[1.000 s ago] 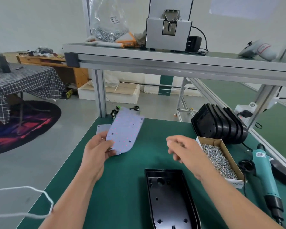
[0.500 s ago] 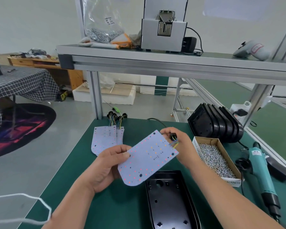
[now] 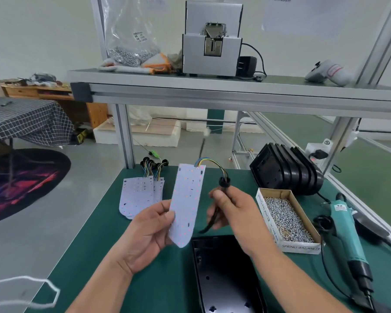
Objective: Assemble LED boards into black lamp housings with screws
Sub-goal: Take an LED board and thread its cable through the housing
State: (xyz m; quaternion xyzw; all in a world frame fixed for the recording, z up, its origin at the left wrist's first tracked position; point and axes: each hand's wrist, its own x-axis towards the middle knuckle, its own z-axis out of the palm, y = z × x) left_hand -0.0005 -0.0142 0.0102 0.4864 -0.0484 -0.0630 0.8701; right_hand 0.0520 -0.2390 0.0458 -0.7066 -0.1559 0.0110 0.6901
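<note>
Left hand [image 3: 145,233] pinches the near-left edge of the LED board [image 3: 187,199]; right hand [image 3: 233,213] grips the board's black cable [image 3: 224,179]. The board is raised, long axis pointing away. The black housing [image 3: 224,279] lies below, nearer the right hand, roughly parallel.
</note>
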